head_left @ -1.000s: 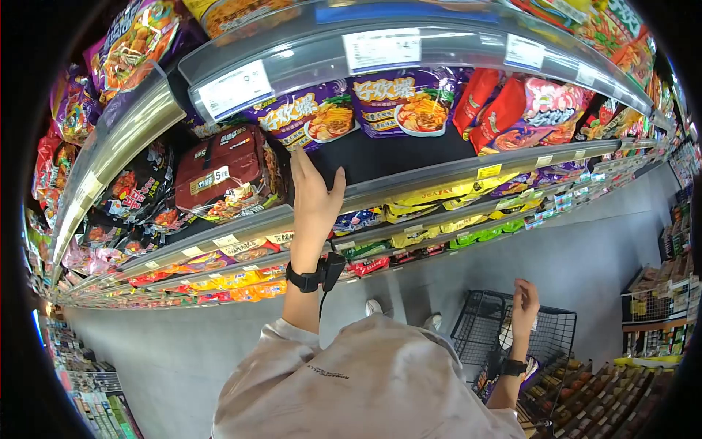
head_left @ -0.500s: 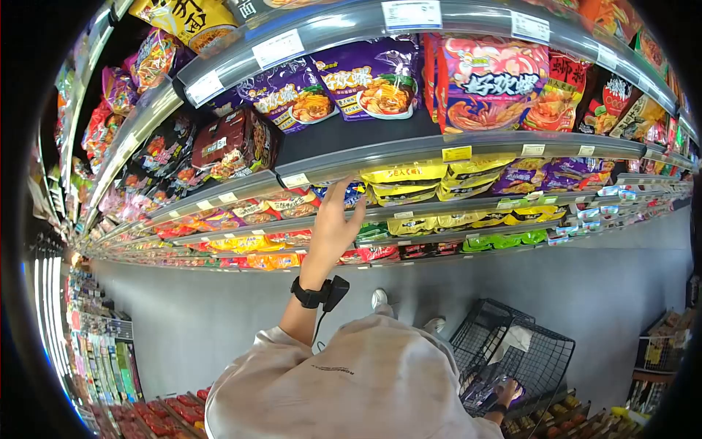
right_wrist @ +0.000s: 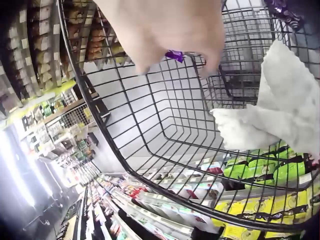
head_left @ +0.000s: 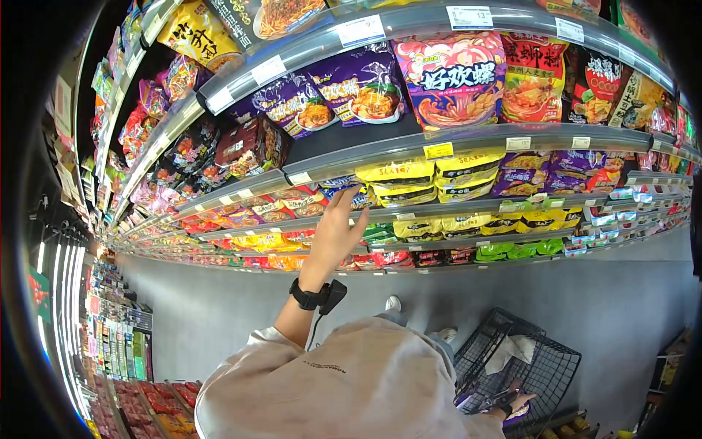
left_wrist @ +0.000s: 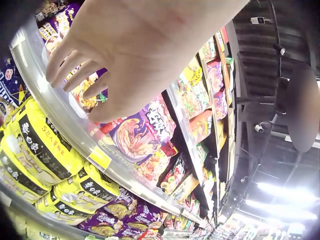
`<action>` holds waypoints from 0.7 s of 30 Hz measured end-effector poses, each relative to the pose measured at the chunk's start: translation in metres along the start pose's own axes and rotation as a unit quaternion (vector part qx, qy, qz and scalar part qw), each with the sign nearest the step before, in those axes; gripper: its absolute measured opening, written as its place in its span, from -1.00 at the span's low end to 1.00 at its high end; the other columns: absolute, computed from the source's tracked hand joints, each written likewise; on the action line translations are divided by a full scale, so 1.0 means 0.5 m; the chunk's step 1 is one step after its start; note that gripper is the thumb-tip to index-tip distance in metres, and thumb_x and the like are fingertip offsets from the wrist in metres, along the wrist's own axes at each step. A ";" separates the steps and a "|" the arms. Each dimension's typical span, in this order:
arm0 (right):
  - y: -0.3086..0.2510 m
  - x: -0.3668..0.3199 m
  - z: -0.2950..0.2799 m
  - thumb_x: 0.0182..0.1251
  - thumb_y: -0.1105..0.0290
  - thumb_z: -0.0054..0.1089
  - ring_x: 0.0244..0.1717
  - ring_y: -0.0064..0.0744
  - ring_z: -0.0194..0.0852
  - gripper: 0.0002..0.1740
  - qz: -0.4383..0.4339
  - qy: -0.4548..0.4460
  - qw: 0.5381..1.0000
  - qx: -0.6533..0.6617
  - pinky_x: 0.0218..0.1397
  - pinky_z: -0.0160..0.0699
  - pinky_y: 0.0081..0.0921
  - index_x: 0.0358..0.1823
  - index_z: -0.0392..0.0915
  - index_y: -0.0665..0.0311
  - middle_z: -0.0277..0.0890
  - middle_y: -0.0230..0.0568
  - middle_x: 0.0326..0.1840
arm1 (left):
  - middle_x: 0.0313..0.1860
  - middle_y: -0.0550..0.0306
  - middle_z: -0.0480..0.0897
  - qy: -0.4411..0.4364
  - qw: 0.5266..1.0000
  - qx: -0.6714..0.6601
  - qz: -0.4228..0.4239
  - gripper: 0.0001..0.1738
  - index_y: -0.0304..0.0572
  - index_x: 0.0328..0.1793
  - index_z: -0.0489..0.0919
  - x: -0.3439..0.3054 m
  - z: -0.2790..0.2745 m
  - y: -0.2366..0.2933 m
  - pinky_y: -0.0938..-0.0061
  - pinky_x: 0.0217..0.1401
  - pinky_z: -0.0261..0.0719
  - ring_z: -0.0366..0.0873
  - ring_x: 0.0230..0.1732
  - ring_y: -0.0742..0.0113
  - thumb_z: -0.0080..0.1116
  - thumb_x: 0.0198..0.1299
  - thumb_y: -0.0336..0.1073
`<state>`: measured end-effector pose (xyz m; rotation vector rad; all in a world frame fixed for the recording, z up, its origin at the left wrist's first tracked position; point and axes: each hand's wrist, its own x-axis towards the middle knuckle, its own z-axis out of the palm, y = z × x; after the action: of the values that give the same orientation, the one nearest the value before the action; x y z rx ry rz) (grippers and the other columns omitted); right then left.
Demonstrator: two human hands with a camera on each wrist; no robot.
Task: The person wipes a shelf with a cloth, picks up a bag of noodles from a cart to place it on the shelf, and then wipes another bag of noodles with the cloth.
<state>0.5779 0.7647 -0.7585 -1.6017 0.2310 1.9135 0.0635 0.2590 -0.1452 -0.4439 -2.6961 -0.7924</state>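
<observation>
My left hand (head_left: 340,234) is raised before the shelves, fingers slightly bent and apart, holding nothing. In the left wrist view the left hand (left_wrist: 125,60) overlaps the shelf rail and packets behind it. Purple noodle packets (head_left: 373,95) and a pink-purple packet (head_left: 453,80) stand on the shelf above. My right hand (head_left: 521,401) is low at the wire cart (head_left: 559,358), beside a purple packet (head_left: 518,414). In the right wrist view the right hand (right_wrist: 170,30) has its fingers apart; a purple bit (right_wrist: 175,55) shows between them, mostly hidden behind the hand.
Yellow multipacks (head_left: 398,175) fill the shelf beneath the rail (head_left: 380,150). A dark red box-like pack (head_left: 252,146) lies to the left. White crumpled material (right_wrist: 280,115) lies in the cart. Red packs (head_left: 157,402) are at the lower left.
The left hand has come down from the purple packets to below the shelf rail. My right hand has lowered to the cart. The head view has shifted along the shelves.
</observation>
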 end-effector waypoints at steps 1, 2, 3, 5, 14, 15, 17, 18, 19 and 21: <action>0.004 -0.003 -0.041 0.62 0.14 0.11 0.27 -0.06 0.56 -0.30 -0.143 -0.049 0.982 -0.113 0.23 0.68 -0.11 0.59 0.24 0.44 0.37 0.13 0.47 | 0.28 -0.36 0.63 0.002 1.000 -0.001 0.003 -0.46 -0.30 0.45 0.53 0.002 0.002 0.000 0.10 0.33 0.59 0.63 0.29 -0.32 0.31 0.40 -0.28; -0.004 0.029 -0.058 0.62 0.14 0.11 0.27 -0.06 0.56 -0.30 -0.143 -0.049 0.982 -0.111 0.23 0.68 -0.11 0.59 0.24 0.44 0.37 0.13 0.47 | 0.29 -0.36 0.63 0.002 1.000 0.002 0.007 -0.46 -0.30 0.45 0.53 0.002 0.006 -0.002 0.09 0.32 0.59 0.63 0.28 -0.33 0.31 0.40 -0.28; -0.011 0.013 -0.117 0.58 0.12 0.14 0.24 -0.07 0.56 -0.35 -0.130 -0.078 0.986 -0.075 0.23 0.66 -0.12 0.49 0.30 0.42 0.42 0.10 0.39 | 0.29 -0.35 0.63 0.001 1.000 0.004 0.011 -0.46 -0.30 0.46 0.52 0.001 0.009 -0.002 0.08 0.30 0.60 0.62 0.28 -0.34 0.30 0.40 -0.27; -0.009 0.012 -0.151 0.49 0.10 0.21 0.16 -0.08 0.56 -0.43 -0.103 -0.136 0.985 -0.003 0.22 0.61 -0.14 0.29 0.42 0.40 0.51 0.04 0.24 | 0.30 -0.35 0.63 -0.004 1.000 0.006 0.011 -0.46 -0.30 0.46 0.51 0.003 0.014 0.004 0.07 0.30 0.61 0.63 0.28 -0.34 0.29 0.41 -0.27; -0.020 0.066 -0.113 0.36 0.22 0.31 -0.18 -0.15 0.61 -0.66 -0.397 -0.250 0.835 -0.288 -0.08 0.62 -0.24 -0.07 0.65 0.38 0.68 -0.10 -0.14 | 0.31 -0.35 0.62 -0.029 0.999 0.000 0.032 -0.47 -0.32 0.43 0.50 0.021 0.035 0.016 0.05 0.30 0.61 0.61 0.28 -0.38 0.27 0.41 -0.26; -0.040 0.038 -0.129 0.36 0.25 0.32 -0.22 -0.16 0.62 -0.69 -0.454 -0.242 0.777 -0.363 -0.14 0.64 -0.26 -0.08 0.65 0.39 0.68 -0.11 -0.18 | 0.31 -0.37 0.61 -0.041 0.999 -0.015 0.028 -0.47 -0.32 0.43 0.50 0.022 0.038 0.017 0.05 0.30 0.61 0.61 0.28 -0.38 0.28 0.41 -0.26; -0.056 -0.029 -0.173 0.37 0.31 0.32 -0.32 -0.18 0.64 -0.75 -0.553 -0.219 0.630 -0.499 -0.25 0.67 -0.29 -0.11 0.67 0.39 0.70 -0.13 -0.24 | 0.30 -0.40 0.61 -0.038 0.998 -0.019 0.046 -0.45 -0.33 0.45 0.51 0.023 0.065 -0.001 0.06 0.30 0.61 0.61 0.28 -0.38 0.28 0.41 -0.25; -0.048 -0.074 -0.149 0.37 0.35 0.32 -0.37 -0.19 0.65 -0.77 -0.593 -0.203 0.544 -0.558 -0.31 0.69 -0.30 -0.12 0.68 0.39 0.70 -0.14 -0.27 | 0.30 -0.40 0.61 -0.038 0.998 -0.024 0.046 -0.45 -0.33 0.45 0.51 0.028 0.074 -0.003 0.06 0.30 0.61 0.61 0.28 -0.38 0.28 0.41 -0.25; -0.032 -0.120 -0.124 0.37 0.35 0.32 -0.37 -0.19 0.65 -0.77 -0.596 -0.202 0.542 -0.557 -0.31 0.69 -0.30 -0.12 0.68 0.39 0.70 -0.14 -0.27 | 0.29 -0.40 0.62 -0.062 0.995 -0.052 0.051 -0.44 -0.32 0.46 0.50 0.033 0.082 -0.004 0.06 0.31 0.61 0.61 0.28 -0.38 0.28 0.41 -0.25; -0.019 -0.198 -0.098 0.45 0.35 0.25 -0.39 -0.26 0.58 -0.79 -0.495 -0.242 0.718 -0.426 -0.27 0.68 -0.35 -0.11 0.65 0.38 0.63 -0.17 -0.30 | 0.29 -0.41 0.63 -0.084 0.991 -0.072 0.075 -0.44 -0.32 0.46 0.50 0.040 0.100 -0.011 0.06 0.31 0.62 0.62 0.29 -0.34 0.28 0.41 -0.22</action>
<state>0.6303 0.7131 -0.6756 -1.1332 -1.6145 1.4265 0.0338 0.2870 -0.1808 -0.7688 -2.7253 -0.9495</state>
